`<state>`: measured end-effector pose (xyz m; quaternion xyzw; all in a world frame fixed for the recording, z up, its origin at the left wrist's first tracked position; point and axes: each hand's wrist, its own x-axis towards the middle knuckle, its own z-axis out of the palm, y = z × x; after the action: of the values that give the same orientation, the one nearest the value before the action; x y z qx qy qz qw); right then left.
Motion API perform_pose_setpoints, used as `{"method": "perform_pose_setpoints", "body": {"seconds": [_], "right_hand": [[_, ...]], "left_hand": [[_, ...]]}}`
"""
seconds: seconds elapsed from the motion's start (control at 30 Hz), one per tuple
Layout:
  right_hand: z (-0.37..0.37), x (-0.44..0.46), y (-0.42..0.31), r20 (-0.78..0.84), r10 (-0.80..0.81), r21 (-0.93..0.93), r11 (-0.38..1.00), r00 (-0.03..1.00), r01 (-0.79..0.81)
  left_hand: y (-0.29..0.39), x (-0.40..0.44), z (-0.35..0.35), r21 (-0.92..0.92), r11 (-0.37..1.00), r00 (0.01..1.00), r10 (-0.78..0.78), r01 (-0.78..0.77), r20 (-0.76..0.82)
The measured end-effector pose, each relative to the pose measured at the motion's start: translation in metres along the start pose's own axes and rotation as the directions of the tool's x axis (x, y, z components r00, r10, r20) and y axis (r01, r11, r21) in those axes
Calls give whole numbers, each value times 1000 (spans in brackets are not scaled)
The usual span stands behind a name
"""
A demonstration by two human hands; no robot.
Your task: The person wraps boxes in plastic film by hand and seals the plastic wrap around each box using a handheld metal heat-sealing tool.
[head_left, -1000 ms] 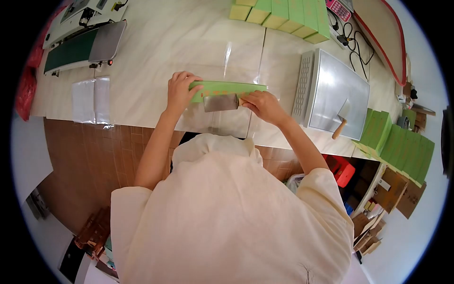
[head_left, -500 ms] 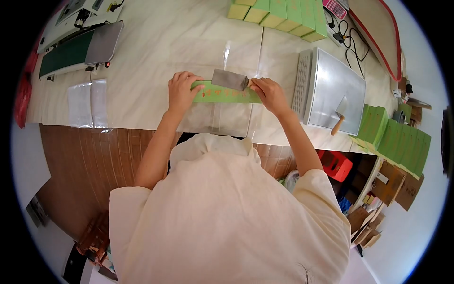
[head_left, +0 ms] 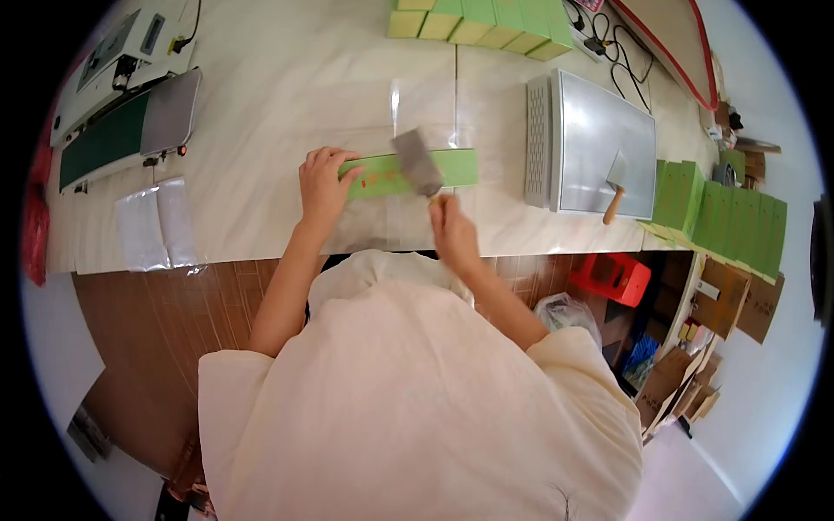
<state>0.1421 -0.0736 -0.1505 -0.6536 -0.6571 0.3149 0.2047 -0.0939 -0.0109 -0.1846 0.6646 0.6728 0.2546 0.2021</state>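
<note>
One green box (head_left: pixel 380 174) — contents hidden — is held by the left hand (head_left: pixel 322 185).

2 hands — 1 left hand (head_left: pixel 325 189), 1 right hand (head_left: pixel 455 233). 2 wood-handled blades (head_left: pixel 416 158). 1 green box (head_left: pixel 456 168) being held, at least 6 in the far row (head_left: pixel 473 33), 5+ in the right-side group (head_left: pixel 737 217) — exact totals unclear. 1 metal-topped unit (head_left: pixel 599 122), 1 red stool (head_left: pixel 610 278).
</note>
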Motion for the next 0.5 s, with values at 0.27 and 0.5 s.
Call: {"method": "perform_pose_setpoints", "body": {"seconds": [0.27, 0.5], "right_hand": [[14, -24, 10, -34, 47, -241, 969, 998, -54], [3, -12, 29, -171, 110, -345, 924, 979, -164]], "left_hand": [[-4, 2, -3, 1, 999, 998, 42, -42, 50], [-11, 1, 2, -1, 1000, 998, 30, -30, 49]]}}
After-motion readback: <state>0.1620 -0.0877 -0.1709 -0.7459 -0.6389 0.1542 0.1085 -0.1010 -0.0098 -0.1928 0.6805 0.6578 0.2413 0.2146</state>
